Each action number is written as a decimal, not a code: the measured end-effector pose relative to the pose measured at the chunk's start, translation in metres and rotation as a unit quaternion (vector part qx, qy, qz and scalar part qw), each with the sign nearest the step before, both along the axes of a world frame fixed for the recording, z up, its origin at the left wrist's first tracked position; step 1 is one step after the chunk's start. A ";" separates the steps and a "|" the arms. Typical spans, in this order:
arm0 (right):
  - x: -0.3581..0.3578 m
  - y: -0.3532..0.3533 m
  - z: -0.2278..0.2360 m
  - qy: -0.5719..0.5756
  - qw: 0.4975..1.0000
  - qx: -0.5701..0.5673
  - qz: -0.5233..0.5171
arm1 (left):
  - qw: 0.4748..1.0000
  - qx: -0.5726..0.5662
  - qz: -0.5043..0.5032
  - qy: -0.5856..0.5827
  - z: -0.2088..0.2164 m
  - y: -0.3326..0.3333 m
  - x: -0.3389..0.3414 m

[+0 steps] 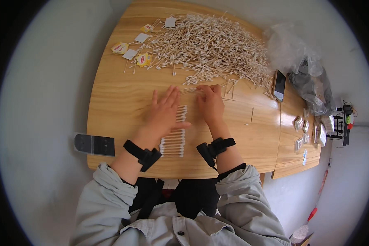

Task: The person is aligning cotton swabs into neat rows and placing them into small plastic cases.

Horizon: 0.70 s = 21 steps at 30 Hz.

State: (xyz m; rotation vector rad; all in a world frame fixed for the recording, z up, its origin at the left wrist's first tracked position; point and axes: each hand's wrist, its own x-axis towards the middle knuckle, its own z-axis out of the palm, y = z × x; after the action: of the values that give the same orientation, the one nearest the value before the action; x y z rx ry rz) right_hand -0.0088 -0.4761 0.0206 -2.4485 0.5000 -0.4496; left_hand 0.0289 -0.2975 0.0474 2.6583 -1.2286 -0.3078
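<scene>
As left hand point(163, 112), splayed, overhangs frame-centre swab row point(173, 142), thumb contact could skew it; right hand point(211, 104) curled, grip unclear.

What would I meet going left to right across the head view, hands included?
Black strip → left hand → right hand → phone → grey bag.

Table point(238, 151): pale grained wood, smooth, low sheen. Cotton swabs point(217, 45): wood-look sticks, matt fibrous tips. Phone point(279, 86): glossy dark screen. Grey bag point(313, 90): thin plastic, crinkled, shiny. Clear bag point(285, 45): wrinkled translucent plastic. Sleeves point(248, 197): matt cloth, creased. Wrist straps point(134, 150): matt black.
</scene>
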 end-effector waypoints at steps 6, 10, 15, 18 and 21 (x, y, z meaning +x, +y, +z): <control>-0.004 -0.001 -0.001 0.025 0.999 0.034 0.030 | 0.999 -0.003 -0.031 -0.024 -0.004 0.018 0.025; -0.003 -0.001 -0.001 0.004 0.998 0.043 0.038 | 0.999 -0.049 -0.021 0.008 -0.006 0.018 0.023; 0.000 -0.004 0.005 0.004 1.000 0.008 0.003 | 0.998 -0.055 -0.008 -0.004 -0.002 0.019 0.003; 0.005 0.000 0.005 0.015 1.000 0.010 0.021 | 0.998 -0.058 0.002 0.012 0.001 0.022 -0.004; 0.018 0.012 0.000 0.036 0.994 0.062 0.077 | 0.997 -0.081 0.012 0.006 -0.002 0.026 -0.006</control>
State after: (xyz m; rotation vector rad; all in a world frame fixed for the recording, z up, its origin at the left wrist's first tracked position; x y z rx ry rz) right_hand 0.0089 -0.4641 0.0206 -2.3676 0.3541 -0.2592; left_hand 0.0227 -0.2719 0.0450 2.5278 -1.1640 -0.2102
